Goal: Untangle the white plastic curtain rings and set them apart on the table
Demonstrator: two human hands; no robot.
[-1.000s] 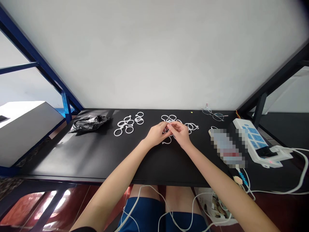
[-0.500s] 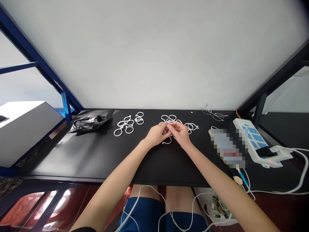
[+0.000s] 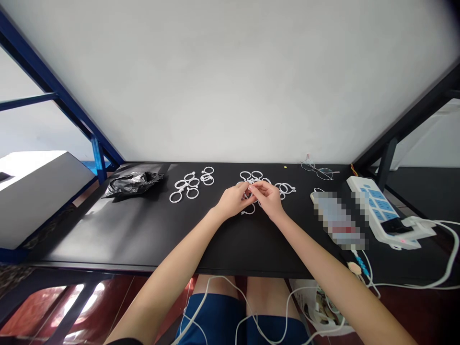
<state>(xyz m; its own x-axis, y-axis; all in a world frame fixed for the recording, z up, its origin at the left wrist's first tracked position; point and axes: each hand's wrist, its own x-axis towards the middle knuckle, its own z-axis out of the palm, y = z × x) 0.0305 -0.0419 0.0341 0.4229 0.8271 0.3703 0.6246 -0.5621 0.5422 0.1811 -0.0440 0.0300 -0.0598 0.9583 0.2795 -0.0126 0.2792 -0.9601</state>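
Observation:
My left hand (image 3: 233, 201) and my right hand (image 3: 268, 197) meet over the middle of the black table (image 3: 143, 235), fingers pinched together on a white plastic ring (image 3: 248, 209) held between them. Behind the hands lies a cluster of white rings (image 3: 268, 183). A second group of white rings (image 3: 192, 186) lies to the left, apart from both hands.
A crumpled black plastic bag (image 3: 132, 183) sits at the table's far left. Glasses (image 3: 319, 169) lie at the back right. A blurred-out object (image 3: 338, 220) and a white power strip (image 3: 384, 211) with cables occupy the right side. Blue frame posts (image 3: 97, 158) stand left.

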